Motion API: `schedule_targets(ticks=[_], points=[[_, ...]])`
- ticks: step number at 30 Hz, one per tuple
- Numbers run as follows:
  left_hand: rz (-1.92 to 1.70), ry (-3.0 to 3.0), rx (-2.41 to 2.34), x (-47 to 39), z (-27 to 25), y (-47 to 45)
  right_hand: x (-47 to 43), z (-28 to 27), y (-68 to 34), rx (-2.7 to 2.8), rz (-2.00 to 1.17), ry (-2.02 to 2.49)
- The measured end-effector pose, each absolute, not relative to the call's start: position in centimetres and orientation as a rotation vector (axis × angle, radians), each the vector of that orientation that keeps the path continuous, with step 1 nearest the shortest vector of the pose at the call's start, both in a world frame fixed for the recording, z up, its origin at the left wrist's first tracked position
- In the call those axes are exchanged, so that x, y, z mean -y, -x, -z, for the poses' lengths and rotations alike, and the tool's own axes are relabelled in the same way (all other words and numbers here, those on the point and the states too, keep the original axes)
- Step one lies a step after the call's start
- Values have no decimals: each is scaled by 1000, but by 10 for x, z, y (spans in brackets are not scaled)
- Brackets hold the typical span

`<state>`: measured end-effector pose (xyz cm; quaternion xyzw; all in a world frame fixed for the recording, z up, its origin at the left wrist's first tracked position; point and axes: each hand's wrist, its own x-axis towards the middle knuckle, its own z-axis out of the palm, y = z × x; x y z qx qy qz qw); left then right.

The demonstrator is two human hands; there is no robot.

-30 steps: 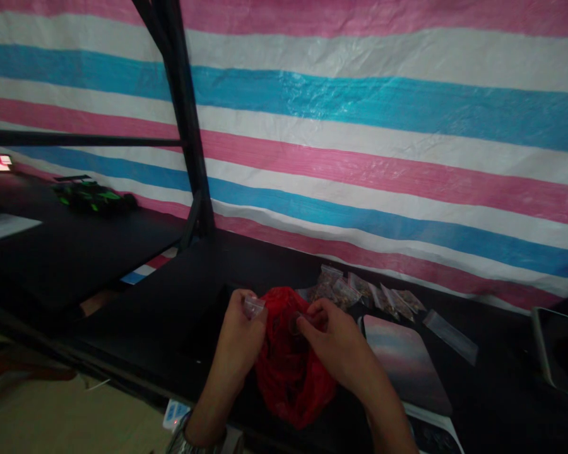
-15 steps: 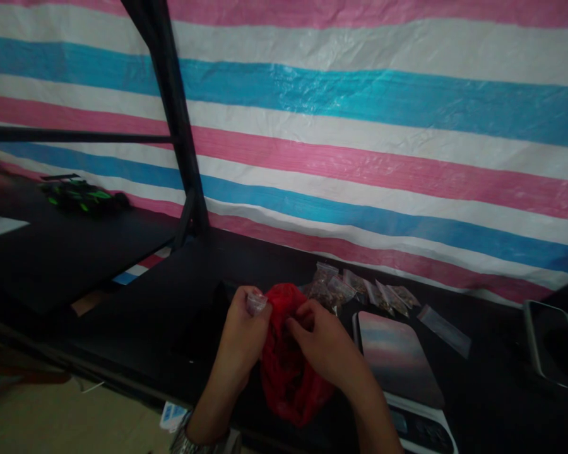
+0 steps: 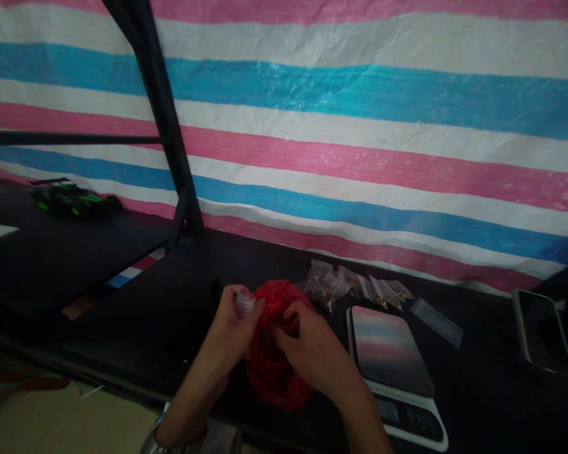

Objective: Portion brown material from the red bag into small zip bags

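Red bag (image 3: 280, 379), head view: on the bench (image 3: 246, 258) in front of the person, mouth gathered open between both hands. Left hand (image 3: 231, 328): thumb and fingers pinch a small clear bag (image 3: 245, 304) at the red bag's left edge, presumably to keep it within close reach of the other hand. Right hand (image 3: 312, 347): fingers bent at the red bag's mouth, thumb inward; cannot tell whether the tips are pressed together or grip anything.

Scale (image 3: 392, 348) lies just beside the right forearm, display end towards the person, likely for easy reading. Filled clear bags (image 3: 335, 287) lie grouped behind it near the striped sheet (image 3: 360, 157), probably to keep them together and away from the front edge. One flat clear bag (image 3: 438, 323) lies to their right, near a phone (image 3: 543, 331).

Hard to make out: red bag's contents are dark and partly covered by the right hand; lower part of the small clear bag is behind the left hand; display too dim to read. Both forearms are cut off by the lower frame edge. Toy car (image 3: 71, 197) at far left is blurred.
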<state>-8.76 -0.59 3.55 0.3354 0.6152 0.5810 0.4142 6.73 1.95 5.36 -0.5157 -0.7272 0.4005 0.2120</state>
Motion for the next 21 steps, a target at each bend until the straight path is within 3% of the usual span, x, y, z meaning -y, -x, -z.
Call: schedule_targets(ticks=[21], points=[[-1465, -713, -1538, 10, -33, 103, -17, -58, -60, 2023, -1070, 1424]])
